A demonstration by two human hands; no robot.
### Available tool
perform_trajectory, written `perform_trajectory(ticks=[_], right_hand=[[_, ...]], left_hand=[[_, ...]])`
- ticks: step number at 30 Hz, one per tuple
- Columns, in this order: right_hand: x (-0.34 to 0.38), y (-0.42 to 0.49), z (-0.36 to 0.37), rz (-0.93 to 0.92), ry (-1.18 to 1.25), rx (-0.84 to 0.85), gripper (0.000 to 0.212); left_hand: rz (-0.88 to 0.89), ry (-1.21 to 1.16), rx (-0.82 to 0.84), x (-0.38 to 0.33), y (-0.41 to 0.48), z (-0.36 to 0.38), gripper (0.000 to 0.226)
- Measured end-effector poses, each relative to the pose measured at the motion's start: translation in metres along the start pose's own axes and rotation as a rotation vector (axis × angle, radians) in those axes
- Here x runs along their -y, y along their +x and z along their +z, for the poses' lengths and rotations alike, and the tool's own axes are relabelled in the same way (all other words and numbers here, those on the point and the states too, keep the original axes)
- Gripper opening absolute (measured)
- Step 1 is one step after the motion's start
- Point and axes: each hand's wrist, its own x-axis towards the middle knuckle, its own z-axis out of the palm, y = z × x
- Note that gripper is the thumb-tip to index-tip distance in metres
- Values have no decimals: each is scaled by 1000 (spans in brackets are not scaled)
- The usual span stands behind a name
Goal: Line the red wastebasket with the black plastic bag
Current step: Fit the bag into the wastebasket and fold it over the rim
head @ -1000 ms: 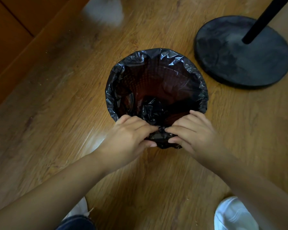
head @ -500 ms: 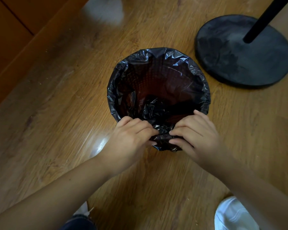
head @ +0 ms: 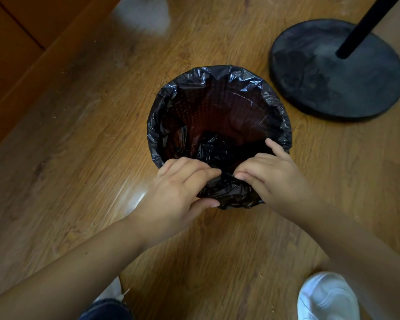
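- nearest the camera, a white shoe (head: 326, 296) sits at the lower right on the wooden floor (head: 67, 158), and part of another pale shoe (head: 111, 291) shows at the lower left beside a dark trouser edge.
- both bare forearms reach forward to the near rim of the wastebasket.
- the left hand (head: 178, 188) has its fingers closed, pinching a bunched fold of the black plastic bag (head: 229, 192) on the near outside of the rim.
- the right hand (head: 270, 176) grips the same bunch from the other side, thumb tucked under, one finger lifted towards the rim.
- the red wastebasket (head: 217, 112) stands upright on the floor, its red mesh showing through the bag, which lies inside it and is folded over the whole rim.
- beyond, to the right, a round black stand base (head: 328, 84) with a dark pole (head: 365, 24) lies near the basket, apart from it.
- farthest left, a wooden cabinet (head: 14, 49).
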Motion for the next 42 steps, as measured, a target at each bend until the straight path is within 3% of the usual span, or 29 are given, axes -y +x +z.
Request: perform_trajectory(ticks=[5,15,22,29,33,42], right_hand=[[1,-4,-3,48,38,-36,33],[1,-10,-5,88,175,-49,17],[6,6,-11,94,115,-39,14],[16,-6,-7,-57,1,-285,5],[24,-9,2,-150,11,-188,14],[1,-15,1,-108,25,-108,28]], left_hand=[[-32,-59,-23,-6,2,4,28],[-120,-136,-70,-3,4,0,26],[-46,-83,-170,-6,3,1,27],[-37,-6,-240,-8,1,5,18],[2,73,-288,-10,-2,7,16],[59,109,-238,-5,-4,9,23]])
